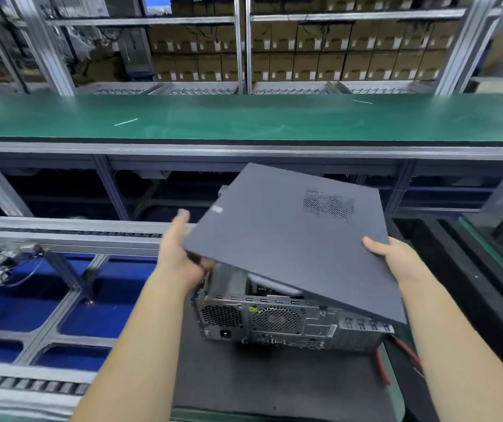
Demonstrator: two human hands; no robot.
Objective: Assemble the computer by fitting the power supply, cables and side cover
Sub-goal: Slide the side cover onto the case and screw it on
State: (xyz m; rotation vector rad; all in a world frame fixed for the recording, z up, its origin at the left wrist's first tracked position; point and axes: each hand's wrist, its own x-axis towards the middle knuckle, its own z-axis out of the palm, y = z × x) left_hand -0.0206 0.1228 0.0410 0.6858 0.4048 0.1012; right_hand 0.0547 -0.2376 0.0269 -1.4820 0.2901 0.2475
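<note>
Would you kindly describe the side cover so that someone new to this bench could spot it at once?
Start at the long green conveyor belt across the middle and come down to the computer case lying on the dark mat. The side cover is the flat dark panel held tilted above it between the left hand and right hand. Unlike the bare metal case, it is matte with one honeycomb vent patch.

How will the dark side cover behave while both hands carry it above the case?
The side cover probably stays stiff: held only at two edges by the left hand and right hand, it shows no sag. Thin and broad, it likely feels light. Its smooth face may slide in a loose grip.
</note>
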